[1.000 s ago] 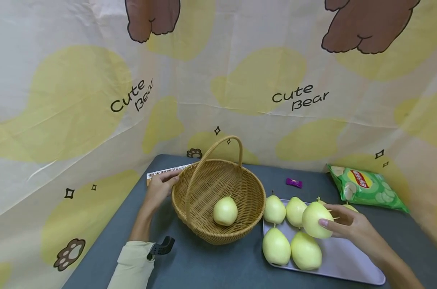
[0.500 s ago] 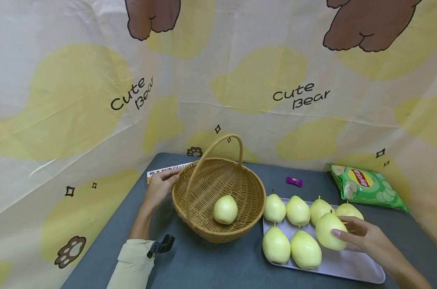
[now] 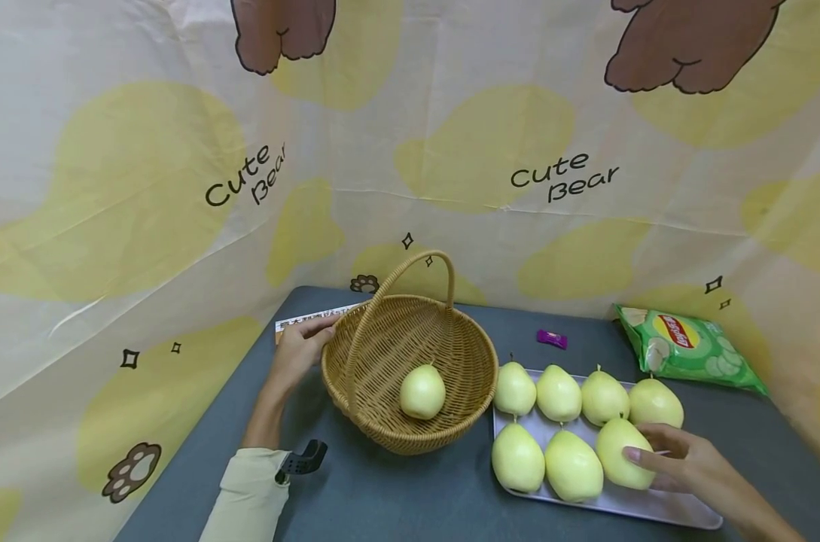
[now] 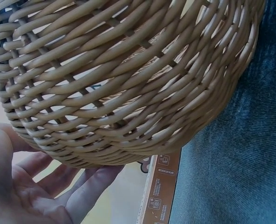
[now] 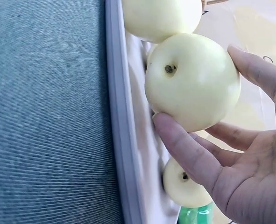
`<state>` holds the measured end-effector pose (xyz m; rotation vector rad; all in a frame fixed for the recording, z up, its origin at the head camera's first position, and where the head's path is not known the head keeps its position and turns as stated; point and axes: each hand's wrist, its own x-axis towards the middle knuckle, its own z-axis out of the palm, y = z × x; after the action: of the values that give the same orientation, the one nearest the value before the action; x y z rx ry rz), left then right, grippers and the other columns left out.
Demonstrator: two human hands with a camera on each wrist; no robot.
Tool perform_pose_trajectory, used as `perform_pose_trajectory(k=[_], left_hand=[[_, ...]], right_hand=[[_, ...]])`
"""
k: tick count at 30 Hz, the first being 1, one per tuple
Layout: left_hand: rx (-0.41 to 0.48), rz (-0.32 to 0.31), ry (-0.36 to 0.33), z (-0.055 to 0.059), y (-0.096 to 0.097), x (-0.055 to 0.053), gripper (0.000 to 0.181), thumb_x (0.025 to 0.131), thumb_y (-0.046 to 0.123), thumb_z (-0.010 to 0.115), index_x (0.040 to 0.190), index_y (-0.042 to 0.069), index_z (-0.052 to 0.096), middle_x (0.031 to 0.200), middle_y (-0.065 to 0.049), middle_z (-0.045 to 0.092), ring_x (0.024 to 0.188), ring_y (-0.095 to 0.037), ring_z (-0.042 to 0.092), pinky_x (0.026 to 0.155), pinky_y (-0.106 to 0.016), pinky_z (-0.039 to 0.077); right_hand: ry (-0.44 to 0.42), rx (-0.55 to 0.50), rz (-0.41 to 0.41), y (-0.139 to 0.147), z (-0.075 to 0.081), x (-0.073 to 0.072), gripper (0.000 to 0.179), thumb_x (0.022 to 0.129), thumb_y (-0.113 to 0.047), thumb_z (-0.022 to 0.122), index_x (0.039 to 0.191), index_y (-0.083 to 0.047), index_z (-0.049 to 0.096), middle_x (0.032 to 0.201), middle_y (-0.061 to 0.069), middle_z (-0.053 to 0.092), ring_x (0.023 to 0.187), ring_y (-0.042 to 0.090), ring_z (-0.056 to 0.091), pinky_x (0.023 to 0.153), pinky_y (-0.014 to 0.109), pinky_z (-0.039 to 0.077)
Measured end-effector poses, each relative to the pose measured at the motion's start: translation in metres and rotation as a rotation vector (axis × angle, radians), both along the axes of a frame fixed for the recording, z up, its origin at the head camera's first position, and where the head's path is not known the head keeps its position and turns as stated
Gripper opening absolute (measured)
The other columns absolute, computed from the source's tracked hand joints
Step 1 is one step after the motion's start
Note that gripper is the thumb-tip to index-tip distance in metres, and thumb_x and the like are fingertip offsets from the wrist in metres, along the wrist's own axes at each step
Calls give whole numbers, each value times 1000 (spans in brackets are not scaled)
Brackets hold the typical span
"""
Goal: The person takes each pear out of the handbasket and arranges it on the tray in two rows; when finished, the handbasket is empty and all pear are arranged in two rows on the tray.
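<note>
My left hand (image 3: 300,351) grips the left rim of a wicker basket (image 3: 396,331), which tips toward me with its arched handle up. One pale yellow-green pear (image 3: 422,391) lies inside it. On the right, my right hand (image 3: 684,459) holds another pear (image 3: 623,453) between thumb and fingers, at the near row on a pale lilac tray (image 3: 681,508). From the right wrist view, the held pear (image 5: 194,81) touches a neighbouring pear (image 5: 163,18). Several more pears (image 3: 557,394) stand in two rows on the tray. In the left wrist view, fingers (image 4: 88,193) lie under the woven rim.
A green chip bag (image 3: 687,350) lies behind the tray at the right. A small purple wrapped sweet (image 3: 552,339) sits at the back. Behind the basket, a printed box (image 3: 315,318) is partly hidden. A patterned cloth (image 3: 450,150) hangs around the blue-grey table (image 3: 396,497).
My right hand has carried its pear right and down, from above the tray's far row to the end of the near row. The left hand and basket have stayed put.
</note>
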<state>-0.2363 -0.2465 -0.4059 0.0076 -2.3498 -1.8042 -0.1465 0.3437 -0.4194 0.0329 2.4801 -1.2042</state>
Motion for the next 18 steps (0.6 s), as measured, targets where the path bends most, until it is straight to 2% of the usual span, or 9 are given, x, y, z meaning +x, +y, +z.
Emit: perform_pose_trajectory(k=[7, 13, 18], left_hand=[[1, -2, 0, 1, 0, 0, 35, 106, 12, 63, 138, 0, 70, 139, -24, 67, 101, -9, 70, 82, -17, 59], [9, -8, 0, 1, 1, 1, 35, 106, 12, 63, 138, 0, 69, 140, -24, 67, 105, -15, 71, 82, -17, 59], [15, -3, -6, 1, 1, 1, 35, 106, 12, 62, 139, 0, 69, 140, -24, 66, 108, -21, 72, 81, -18, 60]], right_hand=[[-36, -39, -10, -1, -5, 3, 75, 104, -41, 68, 155, 8, 42, 140, 20, 63, 106, 15, 68, 81, 34, 64], [-44, 13, 18, 2, -9, 1, 69, 105, -43, 65, 152, 6, 47, 136, 18, 62, 115, 24, 62, 80, 34, 63], [-66, 54, 19, 3, -9, 0, 74, 105, -46, 65, 154, 6, 45, 137, 17, 62, 119, 29, 60, 81, 33, 60]])
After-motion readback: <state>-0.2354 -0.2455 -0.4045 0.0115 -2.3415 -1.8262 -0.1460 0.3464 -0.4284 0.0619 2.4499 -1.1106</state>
